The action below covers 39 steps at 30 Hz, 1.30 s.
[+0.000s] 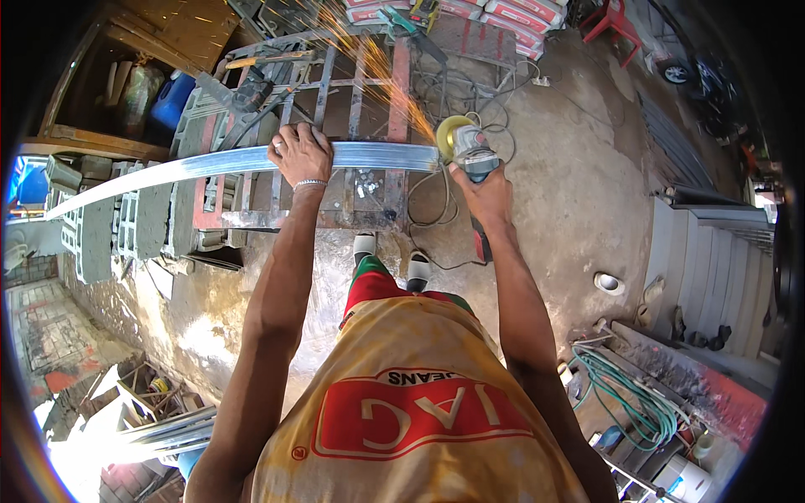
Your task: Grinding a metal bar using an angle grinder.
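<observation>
A long, shiny metal stud (226, 162) lies across a slatted metal frame (397, 113) and runs off to the far left. My left hand (303, 154) is closed over it, fingers wrapped round its far edge. An angle grinder (476, 151) is in my right hand (488, 194), its yellowish disc (455, 134) at the right end of the stud. Orange sparks (369, 59) stream from the disc toward the far left. My right palm hides part of the grinder's body.
Hollow concrete blocks (138, 220) stand under the stud at left. Cords (503, 121) lie on the floor beyond the grinder. Another power tool (250, 90) rests on the frame. Stacked sacks (524, 21) and a red chair (615, 27) are at the back. A coiled green hose (625, 390) lies near right.
</observation>
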Each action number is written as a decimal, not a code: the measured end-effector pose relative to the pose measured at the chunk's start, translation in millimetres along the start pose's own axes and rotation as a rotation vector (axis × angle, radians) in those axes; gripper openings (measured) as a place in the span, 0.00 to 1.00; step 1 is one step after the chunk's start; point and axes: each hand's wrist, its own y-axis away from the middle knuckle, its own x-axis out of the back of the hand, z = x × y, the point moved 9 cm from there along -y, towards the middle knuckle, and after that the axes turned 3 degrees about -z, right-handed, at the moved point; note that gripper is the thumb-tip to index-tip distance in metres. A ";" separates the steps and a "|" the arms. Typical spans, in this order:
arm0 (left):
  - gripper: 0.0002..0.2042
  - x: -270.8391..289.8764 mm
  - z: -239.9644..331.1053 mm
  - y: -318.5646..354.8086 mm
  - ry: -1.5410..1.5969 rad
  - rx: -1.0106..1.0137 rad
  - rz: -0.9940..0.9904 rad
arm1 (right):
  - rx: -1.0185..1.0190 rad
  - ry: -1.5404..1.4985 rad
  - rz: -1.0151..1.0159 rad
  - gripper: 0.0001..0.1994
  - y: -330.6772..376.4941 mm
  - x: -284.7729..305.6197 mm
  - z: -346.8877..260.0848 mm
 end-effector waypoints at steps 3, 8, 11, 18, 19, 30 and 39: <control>0.12 -7.5 -7.2 4.7 0.087 0.002 -0.023 | 0.019 0.026 -0.032 0.44 6.2 -0.8 -5.0; 0.09 -12.2 -6.0 13.2 0.210 -0.132 -0.108 | 0.032 0.024 -0.033 0.44 8.6 -1.0 -10.5; 0.07 -1.0 -9.8 31.4 0.355 -0.134 -0.038 | 0.018 0.024 -0.043 0.45 -4.1 -1.3 -9.0; 0.10 32.3 3.1 54.1 0.471 -0.261 -0.044 | 0.044 0.002 -0.019 0.45 -3.2 -4.2 1.5; 0.11 34.9 4.8 55.7 0.465 -0.271 -0.045 | 0.034 0.004 -0.034 0.45 -5.6 -5.5 3.6; 0.16 32.6 0.2 66.8 0.418 -0.240 -0.015 | -0.004 0.059 -0.056 0.44 -27.7 3.4 -6.3; 0.16 39.9 2.0 66.3 0.438 -0.265 0.008 | -0.003 0.068 -0.089 0.42 -17.8 1.7 0.7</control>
